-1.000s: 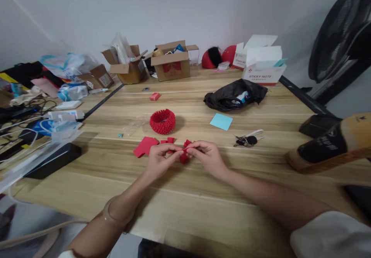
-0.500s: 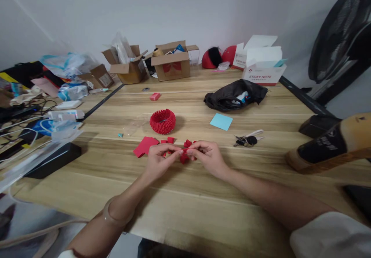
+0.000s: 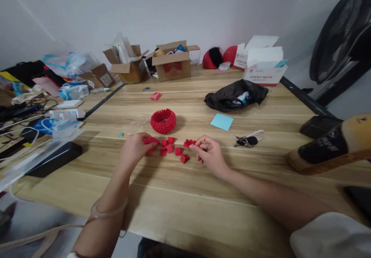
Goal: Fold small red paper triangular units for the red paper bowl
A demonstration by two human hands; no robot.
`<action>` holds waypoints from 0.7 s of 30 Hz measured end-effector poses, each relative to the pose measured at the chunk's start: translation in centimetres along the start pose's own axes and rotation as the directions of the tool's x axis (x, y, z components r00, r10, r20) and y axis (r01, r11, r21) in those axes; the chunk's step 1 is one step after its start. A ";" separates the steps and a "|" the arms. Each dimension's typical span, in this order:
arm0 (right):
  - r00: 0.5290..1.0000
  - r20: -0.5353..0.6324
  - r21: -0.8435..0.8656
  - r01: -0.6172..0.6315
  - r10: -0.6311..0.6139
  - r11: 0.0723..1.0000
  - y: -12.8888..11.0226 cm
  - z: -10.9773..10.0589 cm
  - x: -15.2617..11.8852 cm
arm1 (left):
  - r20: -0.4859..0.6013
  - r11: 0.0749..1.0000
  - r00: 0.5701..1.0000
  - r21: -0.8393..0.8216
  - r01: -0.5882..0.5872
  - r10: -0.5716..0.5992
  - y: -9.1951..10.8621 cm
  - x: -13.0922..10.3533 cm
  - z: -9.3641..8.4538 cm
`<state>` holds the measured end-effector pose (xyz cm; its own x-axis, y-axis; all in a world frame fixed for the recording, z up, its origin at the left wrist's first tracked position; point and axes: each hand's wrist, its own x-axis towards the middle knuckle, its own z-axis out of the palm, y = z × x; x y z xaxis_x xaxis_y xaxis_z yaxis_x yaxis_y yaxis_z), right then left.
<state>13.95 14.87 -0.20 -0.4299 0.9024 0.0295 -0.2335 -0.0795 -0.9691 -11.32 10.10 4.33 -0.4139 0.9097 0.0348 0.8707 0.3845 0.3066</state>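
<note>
My left hand (image 3: 135,149) pinches the flat red paper (image 3: 150,142) on the table, covering part of it. To its right lie several small folded red pieces (image 3: 170,148). My right hand (image 3: 209,152) has its thumb and forefinger closed at a small red piece (image 3: 191,143), beside other red pieces. Behind them stands a round red bowl (image 3: 162,121) made of many folded pieces. A light blue paper sheet (image 3: 222,122) lies to the right of the bowl.
Keys (image 3: 249,139) and a black bag (image 3: 236,95) lie on the right. A large bottle (image 3: 327,144) stands at the right edge. Cardboard boxes (image 3: 171,66) and a sticky note box (image 3: 265,74) are at the back. A black case (image 3: 55,159) and cables are on the left.
My hands have moved apart. The left one went left to the flat red paper; the right one stayed nearly in place. More of the small red pieces now show between them.
</note>
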 end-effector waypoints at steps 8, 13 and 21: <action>1.000 0.017 -0.001 0.006 -0.005 1.000 0.2 -0.1 0.1 | 0.090 0.995 0.996 0.099 -0.001 -0.008 0.3 -0.1 -0.2; 0.999 0.030 -0.015 0.011 -0.011 1.000 0.5 -0.3 0.1 | 0.061 0.987 0.998 0.159 -0.022 0.012 1.0 -0.4 -0.8; 1.000 0.020 -0.030 0.008 -0.007 1.000 0.4 -0.2 0.1 | -0.053 0.981 0.998 0.188 0.048 -0.039 1.1 -0.5 -1.0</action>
<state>13.97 14.99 -0.61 -0.4455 0.8943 0.0411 -0.2101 -0.0598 -0.9758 -10.39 9.95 5.63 -0.4609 0.8844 0.0737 0.8842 0.4504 0.1239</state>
